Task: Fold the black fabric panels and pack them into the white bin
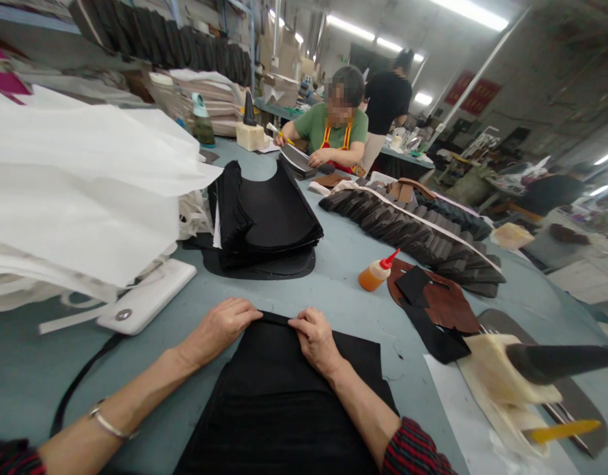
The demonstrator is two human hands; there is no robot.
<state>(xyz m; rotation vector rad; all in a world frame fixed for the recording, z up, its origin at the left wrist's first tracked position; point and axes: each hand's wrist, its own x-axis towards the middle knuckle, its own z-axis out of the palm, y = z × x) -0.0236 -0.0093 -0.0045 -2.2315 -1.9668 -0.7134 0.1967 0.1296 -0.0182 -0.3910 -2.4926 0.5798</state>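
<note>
A black fabric piece lies on the blue-grey table right in front of me. My left hand rests on its far left edge, fingers curled and pressed onto the fold. My right hand pinches the same far edge just to the right, fingers closed on the cloth. Both hands nearly meet at the middle of the edge. A silver bracelet sits on my left wrist.
A stack of black cut pieces lies ahead. White sheets pile at left above a white device. An orange glue bottle, brown leather pieces and a brush sit at right. A co-worker works across the table.
</note>
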